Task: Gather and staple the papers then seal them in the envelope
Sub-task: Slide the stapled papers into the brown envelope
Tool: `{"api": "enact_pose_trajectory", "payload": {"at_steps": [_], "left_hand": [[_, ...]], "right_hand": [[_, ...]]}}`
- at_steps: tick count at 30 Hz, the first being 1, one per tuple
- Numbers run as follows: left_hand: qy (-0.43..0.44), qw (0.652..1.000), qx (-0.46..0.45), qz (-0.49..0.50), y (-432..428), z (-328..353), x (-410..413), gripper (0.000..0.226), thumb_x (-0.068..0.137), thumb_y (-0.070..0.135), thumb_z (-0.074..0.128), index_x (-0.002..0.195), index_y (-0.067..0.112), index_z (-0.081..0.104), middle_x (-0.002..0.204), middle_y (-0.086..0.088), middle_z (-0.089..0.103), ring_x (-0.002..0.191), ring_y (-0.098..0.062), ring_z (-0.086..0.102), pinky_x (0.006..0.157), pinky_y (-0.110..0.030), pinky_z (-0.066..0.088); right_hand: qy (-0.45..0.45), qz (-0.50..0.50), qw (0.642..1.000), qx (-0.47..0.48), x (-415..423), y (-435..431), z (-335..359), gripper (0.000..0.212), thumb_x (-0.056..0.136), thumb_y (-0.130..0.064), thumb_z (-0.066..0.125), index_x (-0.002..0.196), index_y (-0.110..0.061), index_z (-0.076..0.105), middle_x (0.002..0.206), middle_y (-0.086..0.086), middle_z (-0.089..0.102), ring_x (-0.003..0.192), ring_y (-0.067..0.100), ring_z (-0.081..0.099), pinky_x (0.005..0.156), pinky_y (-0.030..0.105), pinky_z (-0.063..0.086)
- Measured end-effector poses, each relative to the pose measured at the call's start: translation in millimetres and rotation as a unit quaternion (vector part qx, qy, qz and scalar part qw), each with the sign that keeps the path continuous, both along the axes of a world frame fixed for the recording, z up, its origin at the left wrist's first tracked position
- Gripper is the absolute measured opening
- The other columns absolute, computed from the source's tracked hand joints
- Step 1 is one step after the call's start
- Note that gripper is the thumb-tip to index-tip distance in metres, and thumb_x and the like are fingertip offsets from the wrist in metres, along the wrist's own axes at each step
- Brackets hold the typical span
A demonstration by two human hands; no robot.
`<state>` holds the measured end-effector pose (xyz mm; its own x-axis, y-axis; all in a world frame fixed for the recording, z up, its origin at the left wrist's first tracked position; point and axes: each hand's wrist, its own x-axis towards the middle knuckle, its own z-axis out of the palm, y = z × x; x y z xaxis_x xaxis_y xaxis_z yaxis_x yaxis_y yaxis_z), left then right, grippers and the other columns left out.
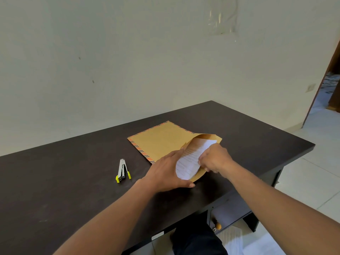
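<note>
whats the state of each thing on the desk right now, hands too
envelope: flat on desk, mouth open, unsealed
papers: bent, partly inside envelope
stapler: lying on desk, untouched
left hand: fingers straight, resting on envelope by its mouth
right hand: gripping papers

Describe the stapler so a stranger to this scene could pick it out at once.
Start at the dark desk in front of the pale wall. Left of the brown envelope, which the left hand presses while the right hand grips papers in its mouth, a small stapler lies alone. It is the only metal thing there, silver with yellow-green ends; its neighbours are paper.
</note>
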<state>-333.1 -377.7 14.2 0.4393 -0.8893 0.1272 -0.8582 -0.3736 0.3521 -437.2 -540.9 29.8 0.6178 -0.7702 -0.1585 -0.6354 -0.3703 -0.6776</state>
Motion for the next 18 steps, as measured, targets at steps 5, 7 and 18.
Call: {"api": "enact_pose_trajectory", "payload": {"at_steps": [5,7,18], "left_hand": [[-0.01,1.0,-0.004,-0.025,0,-2,-6,0.11,0.064,0.071,0.076,0.153,0.04,0.021,0.152,0.011,0.043,0.132,-0.014,0.047,0.104,-0.038,0.046],[-0.009,1.0,0.007,-0.028,-2,-4,-8,0.111,0.064,0.073,0.074,0.155,0.038,0.022,0.154,0.01,0.041,0.135,-0.015,0.045,0.107,-0.037,0.044],[-0.009,0.999,0.05,-0.005,11,-6,-3,0.096,0.071,0.071,0.071,0.15,0.037,0.029,0.146,0.013,0.051,0.131,-0.017,0.05,0.103,-0.035,0.044]], "right_hand": [[-0.111,-0.012,0.973,0.201,9,9,7,0.02,0.097,0.003,0.05,0.107,0.001,0.067,0.094,0.014,0.071,0.068,0.02,0.076,0.062,0.033,0.064],[-0.122,-0.001,0.963,0.242,14,13,8,0.028,0.097,0.007,0.042,0.112,0.002,0.065,0.096,0.016,0.072,0.073,0.022,0.075,0.067,0.035,0.064],[-0.01,0.093,0.99,-0.109,-7,-9,29,0.025,0.087,-0.009,0.052,0.101,-0.015,0.071,0.102,0.009,0.072,0.094,0.029,0.07,0.083,0.041,0.059]]}}
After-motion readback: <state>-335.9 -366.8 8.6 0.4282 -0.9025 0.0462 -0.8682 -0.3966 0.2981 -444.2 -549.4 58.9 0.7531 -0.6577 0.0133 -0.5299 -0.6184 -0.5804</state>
